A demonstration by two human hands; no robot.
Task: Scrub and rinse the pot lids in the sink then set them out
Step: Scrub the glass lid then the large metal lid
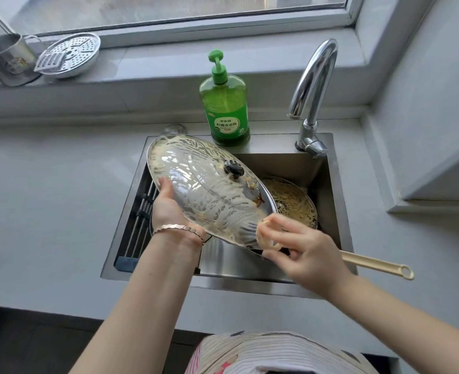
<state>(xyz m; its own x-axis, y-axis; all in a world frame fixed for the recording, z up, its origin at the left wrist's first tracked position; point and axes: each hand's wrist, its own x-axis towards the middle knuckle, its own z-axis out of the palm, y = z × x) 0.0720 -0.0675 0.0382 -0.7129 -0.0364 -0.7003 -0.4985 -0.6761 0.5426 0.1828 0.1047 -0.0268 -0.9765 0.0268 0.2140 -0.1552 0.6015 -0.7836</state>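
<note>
Lid [204, 190] slopes down rightward; left hand [166, 209] grips its rim, right hand [301, 249] pinches sponge [266, 238] against it.

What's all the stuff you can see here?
Steel sink: one, grey, in the counter.
Clear glass pot lid with black knob: one, soapy, held tilted over the sink.
Second glass lid: one, soapy, lying in the sink.
Gold-handled pan: one, in the sink, handle pointing right.
Pale scrubber: one, against the big lid's lower edge.
Green dish-soap bottle: one, behind the sink.
Chrome tap: one, back right.
Perforated metal plate, metal cup: one each, silver, windowsill.
Left hand: grips the big lid's left rim.
Right hand: pinches the scrubber.
</note>
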